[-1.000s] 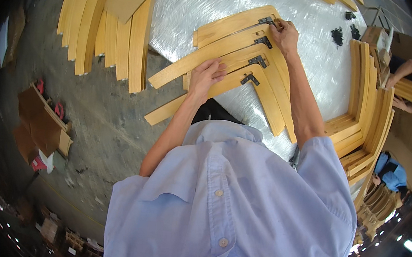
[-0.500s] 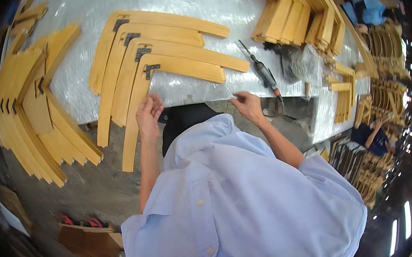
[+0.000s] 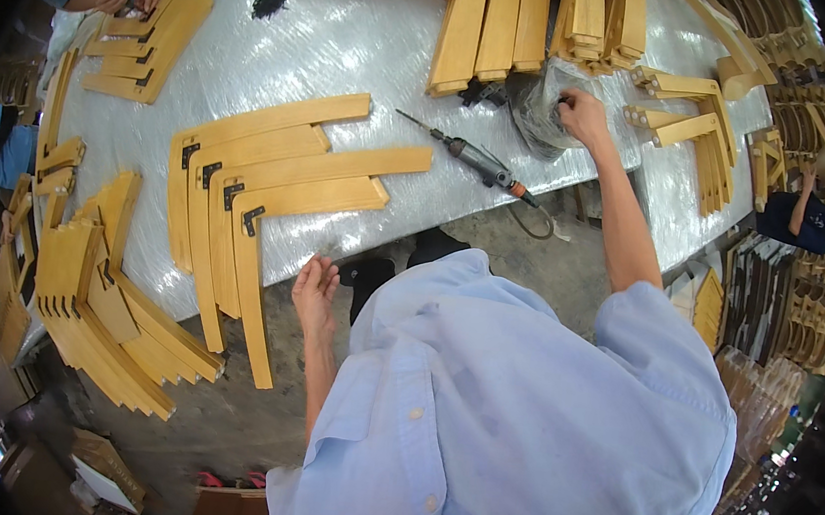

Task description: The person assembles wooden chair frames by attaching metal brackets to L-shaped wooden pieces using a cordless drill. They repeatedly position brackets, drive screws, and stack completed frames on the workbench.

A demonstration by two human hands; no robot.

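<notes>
Four L-shaped wooden frame pieces [image 3: 258,201] with black corner brackets are lying nested on the plastic-wrapped table [image 3: 354,50], their long legs overhanging the near edge. The left hand [image 3: 313,292] is hanging open, fingers loosely spread, just beside the table edge and right of the nearest piece, touching nothing. Farther along, a power screwdriver [image 3: 478,161] is lying on the table between the hands. The right hand [image 3: 580,114] is reaching well beyond it, fingers curling into a crumpled clear plastic bag [image 3: 539,110] near stacked wooden parts [image 3: 503,21]; what it is gripping inside cannot be told. Compared with half a second earlier, the left hand is no longer resting on the nearest piece, and the right hand has moved from the table edge to the bag.
</notes>
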